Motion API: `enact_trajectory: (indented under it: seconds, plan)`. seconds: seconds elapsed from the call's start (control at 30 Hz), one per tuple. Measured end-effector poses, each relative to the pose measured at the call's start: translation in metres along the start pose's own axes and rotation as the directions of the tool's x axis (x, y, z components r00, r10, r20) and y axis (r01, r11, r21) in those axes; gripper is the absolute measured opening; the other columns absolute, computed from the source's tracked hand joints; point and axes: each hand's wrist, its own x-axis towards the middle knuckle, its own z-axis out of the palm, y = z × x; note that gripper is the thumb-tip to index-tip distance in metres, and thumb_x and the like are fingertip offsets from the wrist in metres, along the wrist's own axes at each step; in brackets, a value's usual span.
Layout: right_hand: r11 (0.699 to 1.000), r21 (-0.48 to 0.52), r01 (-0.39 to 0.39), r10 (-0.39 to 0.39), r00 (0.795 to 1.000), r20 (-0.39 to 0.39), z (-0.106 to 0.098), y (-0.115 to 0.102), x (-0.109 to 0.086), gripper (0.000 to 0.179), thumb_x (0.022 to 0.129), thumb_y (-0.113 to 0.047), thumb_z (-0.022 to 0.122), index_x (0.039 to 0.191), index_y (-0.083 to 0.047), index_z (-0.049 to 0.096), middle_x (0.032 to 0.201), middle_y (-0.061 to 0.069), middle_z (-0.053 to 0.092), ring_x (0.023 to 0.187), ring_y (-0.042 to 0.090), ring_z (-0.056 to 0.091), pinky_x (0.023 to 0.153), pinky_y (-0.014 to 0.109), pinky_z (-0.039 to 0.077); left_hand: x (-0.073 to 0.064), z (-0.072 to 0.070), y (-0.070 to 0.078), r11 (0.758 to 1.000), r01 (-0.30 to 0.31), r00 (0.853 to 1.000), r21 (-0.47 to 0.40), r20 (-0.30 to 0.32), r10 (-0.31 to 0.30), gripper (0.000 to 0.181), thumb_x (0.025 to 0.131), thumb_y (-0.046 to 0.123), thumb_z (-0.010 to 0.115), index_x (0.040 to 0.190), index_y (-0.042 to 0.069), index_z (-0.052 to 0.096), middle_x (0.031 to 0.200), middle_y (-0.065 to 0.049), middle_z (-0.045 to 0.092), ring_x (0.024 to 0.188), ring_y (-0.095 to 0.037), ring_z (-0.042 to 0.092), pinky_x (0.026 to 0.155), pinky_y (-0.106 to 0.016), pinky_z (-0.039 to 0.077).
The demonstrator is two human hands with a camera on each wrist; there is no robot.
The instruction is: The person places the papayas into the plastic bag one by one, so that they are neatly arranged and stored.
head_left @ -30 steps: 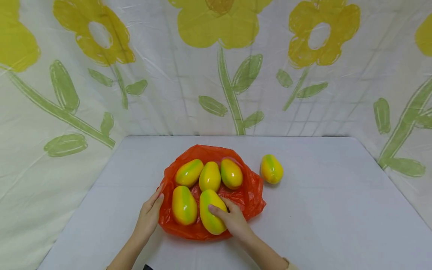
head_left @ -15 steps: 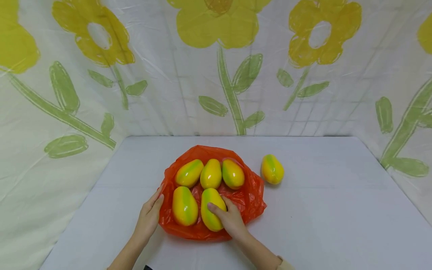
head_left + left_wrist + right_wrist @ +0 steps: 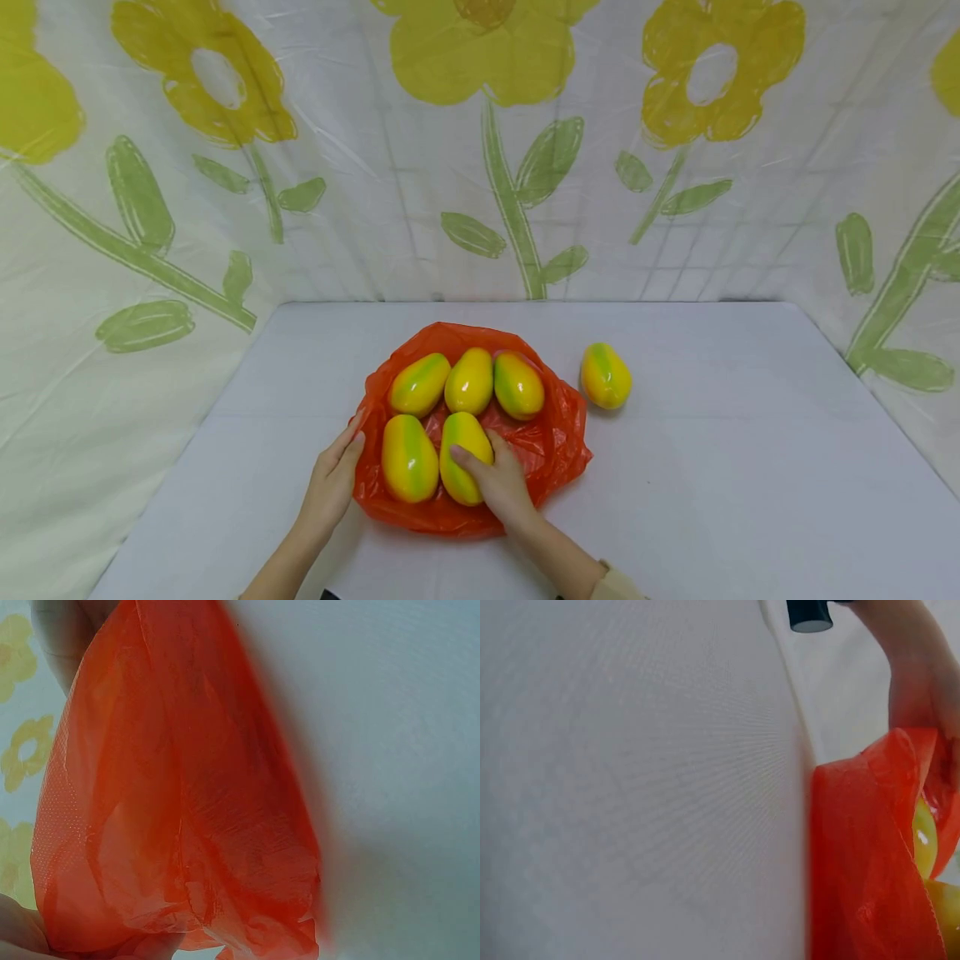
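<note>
A red plastic bag point(image 3: 551, 442) lies spread open on the table, with several yellow-green papayas in it. My left hand point(image 3: 332, 477) holds the bag's left edge between thumb and fingers; in the left wrist view the red film point(image 3: 180, 787) covers most of those fingers. With thumb on top, my right hand point(image 3: 504, 482) grips the front right papaya point(image 3: 461, 471) inside the bag. Its fingertips are hidden behind the fruit. Next to it sits the front left papaya point(image 3: 409, 458). Behind them are a left papaya point(image 3: 420, 385), a middle one and a right papaya point(image 3: 519, 386).
One more papaya point(image 3: 606, 376) lies on the white table point(image 3: 712, 467), to the right of the bag. A white curtain point(image 3: 360, 208) with yellow flowers hangs behind the table and along its sides.
My right hand has shifted the front right papaya leftward and slightly away from me, closer to the front left papaya. The left hand has stayed on the bag's edge.
</note>
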Motion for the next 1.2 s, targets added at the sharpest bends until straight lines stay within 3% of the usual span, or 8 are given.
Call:
enact_trajectory:
  seconds: [0.3,0.53,0.8,1.2]
  plan:
    - [0.998,-0.050,-0.030,0.031,0.999,0.017,-0.002,-0.002,0.000,0.087,0.090,-0.046,0.065,0.148,0.007,0.027,0.145,0.026,0.038,0.127,0.042,0.041,0.105,0.060,0.036,-0.001,0.000,0.000,1.000,0.004,1.000,0.011,0.004,-0.004,0.050,0.107,0.021,0.033,0.151,-0.003,0.026,0.156,-0.022,0.025,0.144,-0.038,0.020,0.113,-0.050,0.023]
    - [0.996,-0.078,0.032,-0.031,1.000,0.005,-0.010,-0.005,-0.004,0.087,0.090,-0.045,0.065,0.149,0.006,0.026,0.151,0.027,0.032,0.137,0.045,0.030,0.108,0.062,0.030,-0.002,0.000,0.001,1.000,0.001,1.000,0.006,0.006,-0.002,0.050,0.107,0.021,0.033,0.150,-0.003,0.026,0.155,-0.022,0.025,0.144,-0.039,0.019,0.113,-0.051,0.023]
    - [0.994,-0.105,0.042,-0.044,0.999,-0.009,-0.020,-0.007,-0.008,0.087,0.090,-0.045,0.065,0.151,0.003,0.026,0.153,0.023,0.031,0.139,0.044,0.027,0.107,0.064,0.030,-0.001,0.000,0.000,1.000,0.012,1.000,0.006,0.008,-0.012,0.050,0.107,0.021,0.033,0.151,-0.003,0.026,0.155,-0.023,0.025,0.144,-0.039,0.019,0.114,-0.052,0.022]
    - [0.996,-0.049,0.070,-0.070,0.998,-0.001,-0.037,-0.021,-0.021,0.080,0.092,-0.039,0.065,0.151,0.000,0.027,0.153,0.019,0.034,0.141,0.038,0.029,0.108,0.058,0.033,-0.001,0.001,-0.001,1.000,0.000,1.000,0.005,0.010,0.000,0.050,0.107,0.020,0.033,0.151,-0.003,0.027,0.155,-0.024,0.025,0.144,-0.040,0.019,0.114,-0.053,0.021]
